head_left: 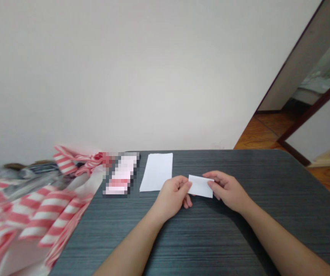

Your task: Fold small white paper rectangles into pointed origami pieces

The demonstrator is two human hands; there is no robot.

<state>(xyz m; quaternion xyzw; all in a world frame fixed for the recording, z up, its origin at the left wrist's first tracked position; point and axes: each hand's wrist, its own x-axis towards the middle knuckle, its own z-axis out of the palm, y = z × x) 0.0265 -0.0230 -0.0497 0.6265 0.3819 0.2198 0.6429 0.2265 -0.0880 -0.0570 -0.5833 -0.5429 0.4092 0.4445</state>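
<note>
Paper slip (200, 186), small and white, sits just above the dark table (239, 237), pinched at its left end by the left hand (173, 197) and at its right end by the right hand (226, 190); a larger white sheet (157, 171) lies flat near the left hand; red-striped bags (33, 214) crowd the table's left edge.

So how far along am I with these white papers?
Looks done: the small white paper is already a compact rectangle, possibly folded down, though no crease shows. In hand: the left hand and right hand pinch it at its two ends, just above the dark table. Left: the larger white sheet lies flat and untouched behind the left hand.
</note>
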